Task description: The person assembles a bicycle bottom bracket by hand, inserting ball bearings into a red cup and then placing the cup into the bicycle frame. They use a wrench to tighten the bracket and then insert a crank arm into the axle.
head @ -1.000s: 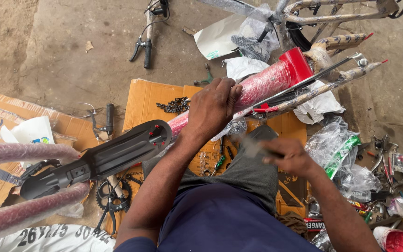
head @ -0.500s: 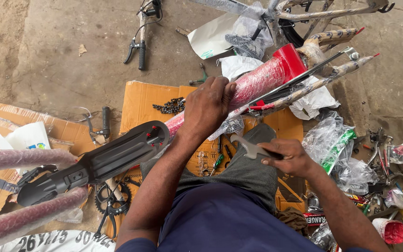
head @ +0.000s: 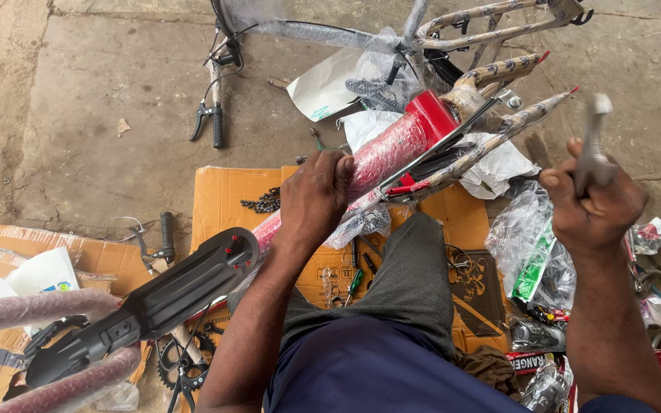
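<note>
The left hand (head: 317,195) is clamped over a red bicycle frame tube (head: 392,157) wrapped in clear bubble film, near the middle of the frame. The grip looks meant to pin the tube against the person's knee and the cardboard sheet (head: 219,203) beneath, so it cannot roll or slide. The tube runs diagonally from centre toward upper right, where it meets the frame's paper-wrapped rear stays (head: 499,145), which fan out toward the top right corner.

The right hand (head: 594,203) is raised at the right of the frame, fist clenched around a grey metal tool (head: 594,145), probably a spanner. Its head stands above the knuckles and is blurred, so its exact type cannot be told. It is held well apart from the tube, upright, as if ready for use.

A black plastic mudguard (head: 154,302) lies across the lower left, close by the left forearm. A chainring (head: 174,363) and small parts sit below it. A handlebar with brake lever (head: 214,107) rests on the concrete floor (head: 78,99) at upper left. Plastic packaging (head: 533,237) crowds the right side, within reach of the person.
</note>
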